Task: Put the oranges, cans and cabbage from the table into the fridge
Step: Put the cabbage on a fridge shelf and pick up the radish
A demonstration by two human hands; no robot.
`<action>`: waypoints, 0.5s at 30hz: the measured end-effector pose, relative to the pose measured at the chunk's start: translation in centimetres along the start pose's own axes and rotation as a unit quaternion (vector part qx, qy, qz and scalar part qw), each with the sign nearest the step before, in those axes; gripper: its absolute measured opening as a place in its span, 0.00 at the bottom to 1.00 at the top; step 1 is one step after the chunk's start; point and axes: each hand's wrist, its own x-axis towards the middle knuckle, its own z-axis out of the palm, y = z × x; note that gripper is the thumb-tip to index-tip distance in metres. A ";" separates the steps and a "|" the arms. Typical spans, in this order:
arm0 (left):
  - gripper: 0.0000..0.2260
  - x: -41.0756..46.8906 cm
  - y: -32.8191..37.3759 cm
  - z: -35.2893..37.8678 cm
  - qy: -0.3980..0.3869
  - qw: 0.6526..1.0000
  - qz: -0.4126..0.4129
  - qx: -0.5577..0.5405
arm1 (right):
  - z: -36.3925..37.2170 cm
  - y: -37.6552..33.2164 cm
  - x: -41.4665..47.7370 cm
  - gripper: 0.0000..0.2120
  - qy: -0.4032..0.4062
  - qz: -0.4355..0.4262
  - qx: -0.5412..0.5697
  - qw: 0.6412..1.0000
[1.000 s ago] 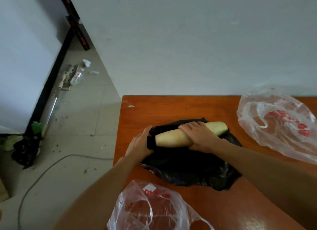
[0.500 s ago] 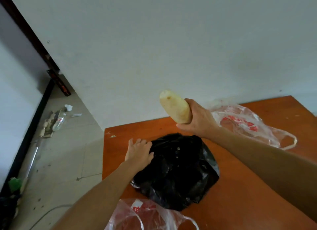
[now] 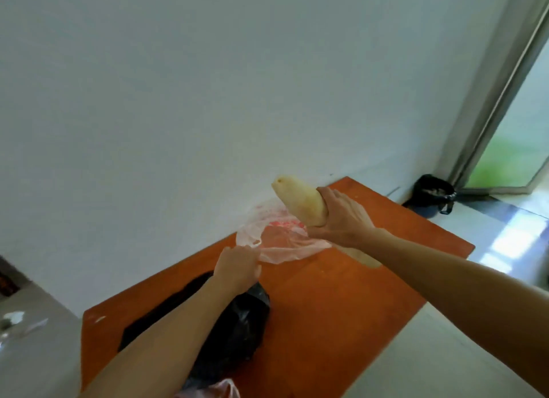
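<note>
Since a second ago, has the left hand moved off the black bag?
Yes. The left hand has left the black bag and gone farther along the table toward the wall, to the clear bag.

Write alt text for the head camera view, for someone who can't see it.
A person's right hand holds a long pale yellowish vegetable above an orange wooden table, while the left hand grips a clear plastic bag with red print. A crumpled black plastic bag lies nearer.

Soft daylight enters through the doorway (image 3: 517,148) at right, glaring on the floor tiles (image 3: 511,243); the whole frame is motion-blurred and tilted, with wide-angle bending at the edges.
</note>
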 end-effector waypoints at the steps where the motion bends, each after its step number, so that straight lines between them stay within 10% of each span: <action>1: 0.12 0.5 2.5 -0.7 0.004 1.000 0.023 0.001 | -1.4 2.0 -1.7 0.39 0.003 0.017 -0.009 1.000; 15: 0.10 11.4 37.8 -7.9 0.027 0.953 0.301 -0.016 | -17.8 27.5 -25.1 0.34 0.041 0.342 -0.151 0.927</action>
